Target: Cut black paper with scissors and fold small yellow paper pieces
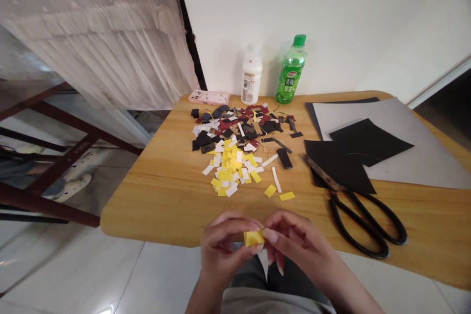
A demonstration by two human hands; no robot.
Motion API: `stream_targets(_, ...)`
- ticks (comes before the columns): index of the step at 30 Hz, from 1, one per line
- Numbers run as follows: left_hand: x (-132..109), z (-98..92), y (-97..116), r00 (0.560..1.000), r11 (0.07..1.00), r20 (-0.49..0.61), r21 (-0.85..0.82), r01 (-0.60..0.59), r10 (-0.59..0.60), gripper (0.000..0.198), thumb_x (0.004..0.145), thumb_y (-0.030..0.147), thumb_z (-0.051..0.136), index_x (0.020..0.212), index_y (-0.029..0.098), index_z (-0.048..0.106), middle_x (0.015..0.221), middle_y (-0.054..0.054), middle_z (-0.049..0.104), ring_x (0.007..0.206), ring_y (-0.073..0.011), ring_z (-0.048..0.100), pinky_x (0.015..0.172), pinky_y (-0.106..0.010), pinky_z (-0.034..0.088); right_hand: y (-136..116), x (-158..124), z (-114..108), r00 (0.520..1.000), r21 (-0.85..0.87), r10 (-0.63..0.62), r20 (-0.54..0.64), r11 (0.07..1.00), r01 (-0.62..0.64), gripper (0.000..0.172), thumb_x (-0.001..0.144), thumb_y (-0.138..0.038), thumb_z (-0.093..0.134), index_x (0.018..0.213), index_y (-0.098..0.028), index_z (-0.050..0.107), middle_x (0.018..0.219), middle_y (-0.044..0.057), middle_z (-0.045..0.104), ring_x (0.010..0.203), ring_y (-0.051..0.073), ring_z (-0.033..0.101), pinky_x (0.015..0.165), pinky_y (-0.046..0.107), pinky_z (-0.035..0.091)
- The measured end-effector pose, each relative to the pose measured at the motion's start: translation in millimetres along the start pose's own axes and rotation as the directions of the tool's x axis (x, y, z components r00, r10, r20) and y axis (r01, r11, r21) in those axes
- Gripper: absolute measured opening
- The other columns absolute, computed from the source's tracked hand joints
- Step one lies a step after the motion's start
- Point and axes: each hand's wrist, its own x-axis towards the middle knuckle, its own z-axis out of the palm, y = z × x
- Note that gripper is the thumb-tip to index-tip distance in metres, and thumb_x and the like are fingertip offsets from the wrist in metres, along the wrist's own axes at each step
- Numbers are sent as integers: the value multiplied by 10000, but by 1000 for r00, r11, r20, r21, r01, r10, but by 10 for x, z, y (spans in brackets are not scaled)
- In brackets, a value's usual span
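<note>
L hand [222, 243]: grip clamped on yellow piece [253, 238], index on top, thumb under; prob. the steadying side, as the flat of the paper sits btwn these digits.
R hand [296, 240]: thumb + index pinched at same piece's R edge, other fingers curled; a tip grip, prob. b/c the paper is too small for more.
Yellow piece: btwn both hands, just above the surface's near edge, over the lap; bent or folded, can't tell which. Held low + close, prob. for a good look.
Yellow + white pile [233, 162]: straight ahead of hands, loose; prob. there for short reach.
Dark + red pile [250, 125]: just behind, touching the light one; colours mostly apart, prob. sorted so.
Scissors [335, 186]: R side, handles twd person, blades on black card [346, 171]; handy for R hand, I'd say.
Grey sheet [430, 157]: far R, flat, black square [371, 140] on top; prob. stacked to save room.
Green bottle [290, 76], white bottle [251, 78]: upright at back nr wall, prob. out of elbows' way.
Pink phone [209, 97]: flat, back L corner of surface [147, 206], ditto.
</note>
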Motion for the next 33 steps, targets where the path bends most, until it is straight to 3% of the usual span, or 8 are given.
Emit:
stream_targets(6, 41, 13, -52, 994, 985, 77, -143, 92, -81, 212, 699, 360, 884, 904, 358, 827, 726, -30, 756, 650, -169, 654, 568, -240, 525, -36, -17, 80, 999, 35, 32, -19, 999, -31, 456, 757, -564, 802, 745, -151, 608, 593, -46, 589, 514, 62, 523, 513, 173, 424)
stream_targets(9, -19, 24, -78, 990, 975, -4, -178, 136, -139, 356, 673, 383, 898, 1016, 384, 803, 752, -18, 755, 628, -170, 675, 548, -241, 530, -18, -18, 85, 999, 42, 36, -32, 999, -35, 468, 745, -581, 804, 742, -156, 606, 599, -40, 594, 520, 73, 531, 524, 189, 442)
stream_targets(12, -78, 17, -93, 993, 999, -120, -51, -1, -5, 393, 687, 341, 893, 1062, 397, 787, 787, -23, 776, 634, -191, 704, 569, -270, 556, 11, -18, 90, 999, 61, 33, -21, 998, -31, 457, 767, -571, 792, 733, -163, 591, 595, -33, 604, 516, 76, 532, 523, 194, 445)
stream_targets(15, -83, -9, -89, 978, 977, -74, 107, -186, 195, 323, 756, 303, 846, 1061, 394, 788, 769, -31, 780, 626, -189, 693, 580, -280, 556, 40, -20, 110, 999, 95, 31, 13, 995, -32, 439, 798, -550, 777, 738, -164, 577, 585, -35, 600, 503, 67, 521, 527, 192, 446)
stream_targets(20, -46, -26, -64, 964, 958, -86, 166, -234, 250, 216, 790, 352, 814, 1002, 395, 806, 717, -28, 766, 583, -183, 663, 551, -284, 532, 67, -17, 144, 998, 150, 57, 22, 987, -60, 447, 787, -555, 786, 740, -164, 575, 622, -22, 627, 491, 61, 538, 508, 180, 449)
stream_targets(24, -50, -6, -55, 976, 977, -94, 105, -187, 197, 198, 758, 352, 841, 952, 383, 818, 710, -26, 762, 599, -180, 659, 569, -280, 531, 58, -22, 133, 998, 145, 63, 16, 987, -65, 459, 780, -560, 791, 730, -165, 562, 597, -29, 613, 477, 57, 528, 497, 174, 434)
stream_targets(29, -30, -23, -55, 994, 986, -6, -129, 105, -106, 338, 710, 369, 878, 1037, 347, 795, 770, -22, 754, 669, -169, 696, 612, -240, 544, 25, -14, 122, 999, 66, 45, -12, 997, -44, 477, 764, -585, 788, 723, -166, 563, 576, -34, 596, 472, 59, 504, 503, 186, 427)
stream_targets(33, 16, -67, -53, 991, 984, 89, -136, 115, -104, 167, 735, 306, 863, 895, 322, 818, 819, -41, 756, 731, -186, 711, 662, -259, 558, -41, 11, 41, 1000, -135, 5, 19, 991, -2, 468, 806, -626, 713, 746, -174, 608, 589, -28, 608, 498, 90, 552, 525, 204, 470)
